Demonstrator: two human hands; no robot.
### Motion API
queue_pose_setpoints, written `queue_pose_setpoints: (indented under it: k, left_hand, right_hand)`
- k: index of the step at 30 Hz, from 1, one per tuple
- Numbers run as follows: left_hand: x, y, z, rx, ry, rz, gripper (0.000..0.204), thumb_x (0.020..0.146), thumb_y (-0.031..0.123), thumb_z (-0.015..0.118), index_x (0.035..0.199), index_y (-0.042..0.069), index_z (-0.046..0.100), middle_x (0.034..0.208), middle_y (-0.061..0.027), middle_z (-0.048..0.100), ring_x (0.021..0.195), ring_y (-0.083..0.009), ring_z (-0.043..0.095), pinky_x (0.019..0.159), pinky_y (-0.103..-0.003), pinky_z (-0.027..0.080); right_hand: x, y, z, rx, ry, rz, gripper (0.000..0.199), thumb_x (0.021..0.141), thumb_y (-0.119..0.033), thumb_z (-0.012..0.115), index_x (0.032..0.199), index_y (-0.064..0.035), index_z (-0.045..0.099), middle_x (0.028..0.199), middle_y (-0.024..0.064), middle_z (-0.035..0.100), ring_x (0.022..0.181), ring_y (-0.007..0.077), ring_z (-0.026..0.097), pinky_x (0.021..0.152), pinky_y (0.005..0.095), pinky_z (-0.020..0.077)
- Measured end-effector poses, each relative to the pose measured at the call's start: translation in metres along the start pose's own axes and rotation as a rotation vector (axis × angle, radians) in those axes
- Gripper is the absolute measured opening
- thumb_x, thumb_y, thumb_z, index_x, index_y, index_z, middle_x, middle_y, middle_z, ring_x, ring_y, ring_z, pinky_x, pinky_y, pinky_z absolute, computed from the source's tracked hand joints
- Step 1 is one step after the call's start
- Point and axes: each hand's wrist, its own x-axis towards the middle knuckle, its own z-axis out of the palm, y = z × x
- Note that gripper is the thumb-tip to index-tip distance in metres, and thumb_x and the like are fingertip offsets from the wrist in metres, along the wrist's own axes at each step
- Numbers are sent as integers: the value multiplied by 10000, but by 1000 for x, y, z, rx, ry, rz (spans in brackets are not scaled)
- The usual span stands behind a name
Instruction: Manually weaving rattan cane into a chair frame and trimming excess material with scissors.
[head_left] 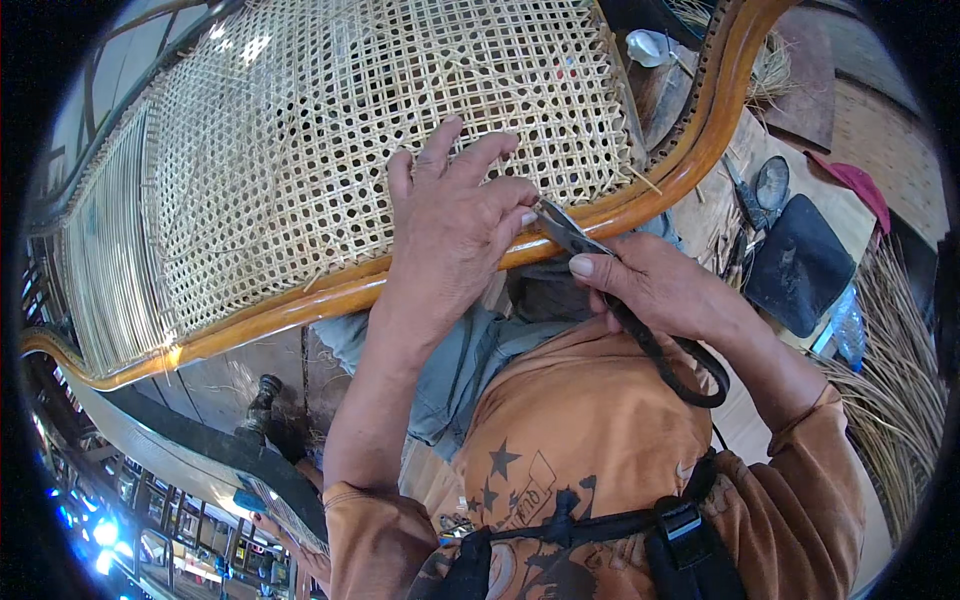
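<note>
Trimming cane, seemingly: right hand grips scissors over wooden rail, left hand pinched narrow beside it, hold unclear, careful snip needed!

On my feed I count two hands: one left hand, one right hand; one pair of scissors in the right fingers, one cane panel under the left fingers, one black pad and one red cloth rightward of the right fingers
</note>
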Motion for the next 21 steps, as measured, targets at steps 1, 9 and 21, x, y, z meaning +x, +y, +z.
queue_pose_setpoints:
  k: [1, 9, 21]
  left_hand:
    - [0, 0, 0, 2, -2, -4, 137, 781, 185, 691, 917, 187, 704, 1227, -20, 555, 1266, -321, 386, 1020, -533, 231]
    - [3, 6, -3, 75, -36, -11, 126, 796, 151, 663, 911, 193, 693, 1232, -20, 541, 1257, -328, 395, 1000, -558, 255]
    - [2, 6, -7, 31, -80, 18, 164, 781, 133, 675, 935, 191, 691, 1236, -24, 544, 1271, -317, 392, 1004, -557, 258]
  right_hand:
    - [-3, -3, -4, -21, -17, 17, 423, 972, -393, 497, 866, 9, 571, 688, 33, 588, 594, 109, 586, 567, 263, 473]
    - [-31, 28, -14, 16, 14, 19, 449, 953, -420, 522, 828, 7, 580, 673, 34, 581, 622, 116, 578, 601, 269, 470]
    - [-31, 53, -14, 154, 83, -42, 462, 926, -431, 564, 816, 18, 581, 672, 56, 589, 628, 135, 590, 615, 302, 484]
